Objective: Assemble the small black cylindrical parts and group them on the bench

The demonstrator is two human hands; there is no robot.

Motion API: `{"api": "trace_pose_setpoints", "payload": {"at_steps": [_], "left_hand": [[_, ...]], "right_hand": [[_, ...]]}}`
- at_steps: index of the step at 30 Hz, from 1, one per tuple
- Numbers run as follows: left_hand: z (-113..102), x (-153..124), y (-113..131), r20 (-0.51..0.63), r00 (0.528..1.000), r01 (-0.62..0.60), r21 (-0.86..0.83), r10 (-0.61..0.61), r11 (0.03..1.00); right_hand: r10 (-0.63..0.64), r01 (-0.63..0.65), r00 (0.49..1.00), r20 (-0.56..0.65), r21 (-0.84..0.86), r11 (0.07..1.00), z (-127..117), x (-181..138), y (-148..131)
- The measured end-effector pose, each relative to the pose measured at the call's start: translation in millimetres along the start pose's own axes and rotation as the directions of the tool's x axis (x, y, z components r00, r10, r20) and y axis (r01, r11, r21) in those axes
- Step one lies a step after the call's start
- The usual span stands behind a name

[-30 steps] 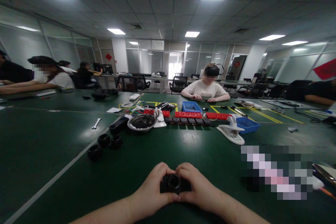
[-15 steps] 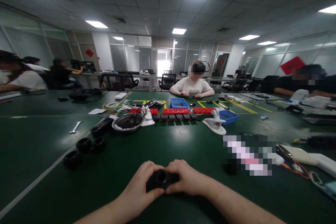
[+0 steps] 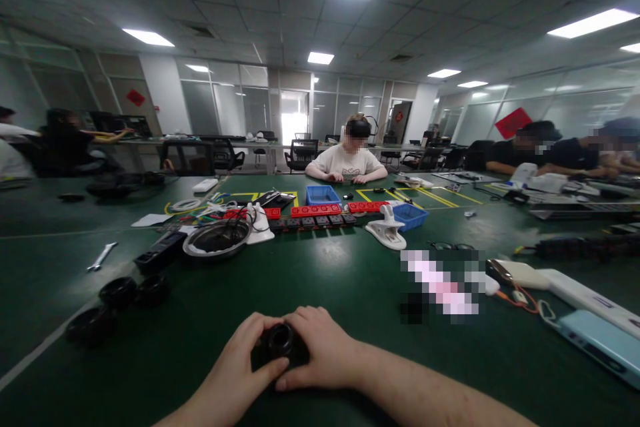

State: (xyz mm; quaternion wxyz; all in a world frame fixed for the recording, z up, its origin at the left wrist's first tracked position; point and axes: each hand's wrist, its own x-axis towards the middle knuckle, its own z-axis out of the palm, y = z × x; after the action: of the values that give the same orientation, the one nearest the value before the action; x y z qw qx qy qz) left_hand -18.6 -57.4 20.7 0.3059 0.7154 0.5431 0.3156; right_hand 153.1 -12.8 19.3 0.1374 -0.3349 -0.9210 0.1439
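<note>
- At the near side of the green worktop (image 3: 345,287), a black part (image 3: 281,345) is showing a dark round opening with a faintly shining rim.
- The left hand (image 3: 244,355) is gripping one side.
- The right hand (image 3: 323,349) is gripping the opposite side.

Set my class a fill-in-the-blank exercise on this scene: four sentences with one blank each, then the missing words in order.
1. The left hand and the right hand hold a round part whose colour is ____.
2. The cluster of similar pieces nearer than the wrench numbers ____.
3. In the picture, that wrench lies to the ____ of the metal bowl.
4. The two small plastic trays are coloured ____.

Missing words: black; three; left; blue.
</note>
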Motion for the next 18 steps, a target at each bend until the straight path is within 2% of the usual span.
{"api": "trace_pose_setpoints", "payload": {"at_steps": [4,7,10,14,16,18], "left_hand": [[-4,0,-1,0.103,0.995,-0.005,-0.034,0.009,0.999],[-3,-1,0,0.112,0.994,-0.008,-0.033,0.011,0.999],[2,-2,2,0.064,0.998,0.025,-0.019,-0.024,0.999],[8,-1,3,-0.058,0.996,0.066,-0.005,-0.067,0.998],[10,-1,0,-0.076,0.996,0.056,0.006,-0.055,0.998],[9,-1,-5,-0.081,0.997,0.013,0.014,-0.012,1.0]], "right_hand": [[-0.121,0.107,0.985,0.12,0.119,0.987,-7,0,16],[-0.15,0.126,0.979,0.141,0.166,0.978,-6,2,23],[-0.064,0.042,0.991,0.117,0.179,0.983,0,4,17],[0.152,-0.152,0.988,0.0,-0.008,0.988,9,6,0],[0.161,-0.166,0.985,-0.059,-0.082,0.983,11,5,-5],[0.122,-0.127,0.99,-0.067,-0.07,0.989,9,4,-5]]}}
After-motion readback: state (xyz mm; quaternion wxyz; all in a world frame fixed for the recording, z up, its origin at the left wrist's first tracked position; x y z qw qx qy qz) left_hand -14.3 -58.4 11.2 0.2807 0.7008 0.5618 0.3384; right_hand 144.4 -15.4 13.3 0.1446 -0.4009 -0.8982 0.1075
